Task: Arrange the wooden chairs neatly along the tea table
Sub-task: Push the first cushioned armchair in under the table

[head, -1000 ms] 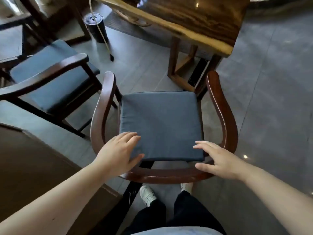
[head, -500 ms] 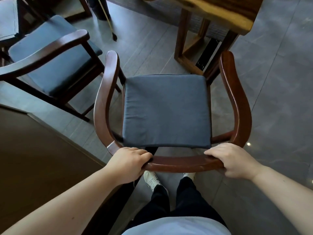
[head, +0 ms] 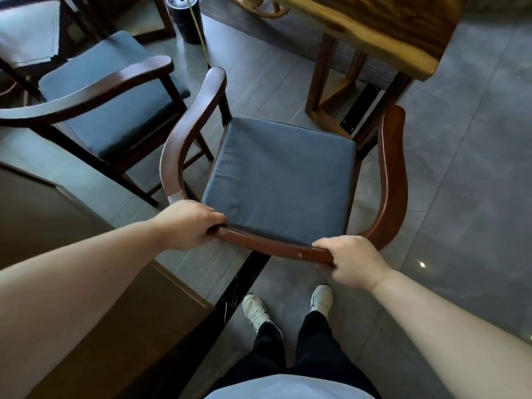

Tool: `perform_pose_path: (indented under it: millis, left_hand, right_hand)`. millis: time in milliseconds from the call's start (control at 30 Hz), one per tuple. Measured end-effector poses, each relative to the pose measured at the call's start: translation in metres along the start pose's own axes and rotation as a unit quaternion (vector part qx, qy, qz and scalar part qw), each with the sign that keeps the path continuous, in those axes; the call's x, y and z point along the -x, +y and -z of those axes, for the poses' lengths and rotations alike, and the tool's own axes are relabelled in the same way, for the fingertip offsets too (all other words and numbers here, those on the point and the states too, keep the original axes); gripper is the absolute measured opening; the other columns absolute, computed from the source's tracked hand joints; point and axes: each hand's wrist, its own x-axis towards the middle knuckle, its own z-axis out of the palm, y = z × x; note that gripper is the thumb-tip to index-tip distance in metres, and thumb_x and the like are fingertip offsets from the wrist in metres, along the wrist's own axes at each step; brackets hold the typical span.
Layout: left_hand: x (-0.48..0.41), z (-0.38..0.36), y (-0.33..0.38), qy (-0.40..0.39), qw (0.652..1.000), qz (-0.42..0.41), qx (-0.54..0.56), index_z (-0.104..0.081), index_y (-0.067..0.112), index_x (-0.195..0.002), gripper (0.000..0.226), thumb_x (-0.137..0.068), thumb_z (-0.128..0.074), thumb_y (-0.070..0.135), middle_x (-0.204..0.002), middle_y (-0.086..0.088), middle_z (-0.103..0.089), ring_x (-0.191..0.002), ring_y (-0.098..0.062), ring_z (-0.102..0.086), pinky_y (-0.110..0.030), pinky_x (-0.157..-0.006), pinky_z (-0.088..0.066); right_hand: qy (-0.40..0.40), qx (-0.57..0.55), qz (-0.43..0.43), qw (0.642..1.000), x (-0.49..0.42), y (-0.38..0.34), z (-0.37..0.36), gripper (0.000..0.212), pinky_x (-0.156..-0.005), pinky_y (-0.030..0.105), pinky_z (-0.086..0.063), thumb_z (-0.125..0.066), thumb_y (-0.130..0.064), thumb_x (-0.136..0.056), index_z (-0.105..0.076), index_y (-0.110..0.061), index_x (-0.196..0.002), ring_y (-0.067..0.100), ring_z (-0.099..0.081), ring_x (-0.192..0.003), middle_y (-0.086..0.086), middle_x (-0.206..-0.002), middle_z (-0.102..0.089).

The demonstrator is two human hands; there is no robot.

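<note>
Grip: the curved back rail of the wooden armchair is clasped by the left hand and right hand, fingers wrapped.
Position: the armchair is angled, front near the tea table leg.
Advice: it should be squared and pushed evenly, clear of the 2nd armchair.

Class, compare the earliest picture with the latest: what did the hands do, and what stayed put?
Both hands left the cushion for the chair's curved back rail: left hand and right hand now grip it. The chair looks turned slightly. The second chair and tea table stayed put.
</note>
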Motion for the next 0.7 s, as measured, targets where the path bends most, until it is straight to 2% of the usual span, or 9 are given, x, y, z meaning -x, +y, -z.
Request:
perform_pose_path:
  millis: [167,467,600,700]
  left_hand:
    - [-0.007,0.019,-0.045,0.024,0.999,0.033,-0.024,-0.064,0.033,-0.11,0.03,-0.083,-0.063,0.022,-0.104,0.008,-0.069,-0.102,-0.018,-0.061,-0.034,-0.089,-0.046]
    - [-0.022,0.034,-0.094,0.07,0.996,0.047,-0.029,-0.068,0.03,-0.102,0.029,-0.078,-0.066,0.014,-0.099,0.005,-0.069,-0.101,-0.02,-0.061,-0.033,-0.09,-0.044]
    - [-0.018,0.04,-0.069,0.048,0.997,0.045,-0.045,-0.064,0.026,-0.111,0.037,-0.077,-0.061,0.013,-0.107,0.004,-0.067,-0.109,-0.021,-0.057,-0.034,-0.096,-0.041]
    - [-0.016,0.042,-0.036,0.056,0.995,0.013,-0.077,-0.057,0.028,-0.123,0.048,-0.076,-0.06,0.02,-0.118,0.004,-0.064,-0.118,-0.019,-0.053,-0.04,-0.102,-0.04]
  right_hand:
    - [0.005,0.013,-0.03,0.999,-0.038,-0.025,-0.003,0.031,-0.077,0.037,-0.051,-0.064,-0.036,-0.081,-0.063,-0.03,-0.111,0.029,-0.066,-0.094,-0.002,-0.099,-0.074]
    - [-0.004,0.001,-0.071,0.997,-0.079,-0.049,-0.002,0.031,-0.08,0.037,-0.05,-0.063,-0.042,-0.084,-0.061,-0.029,-0.113,0.028,-0.064,-0.101,-0.002,-0.106,-0.071]
    - [-0.079,-0.062,-0.042,0.994,-0.079,-0.04,0.01,0.039,-0.088,0.038,-0.048,-0.063,-0.039,-0.086,-0.057,-0.028,-0.123,0.022,-0.059,-0.109,-0.004,-0.118,-0.065]
    - [-0.158,-0.08,0.0,0.984,-0.079,-0.025,0.024,0.059,-0.093,0.033,-0.046,-0.067,-0.054,-0.081,-0.049,-0.031,-0.132,0.013,-0.056,-0.111,-0.008,-0.124,-0.06]
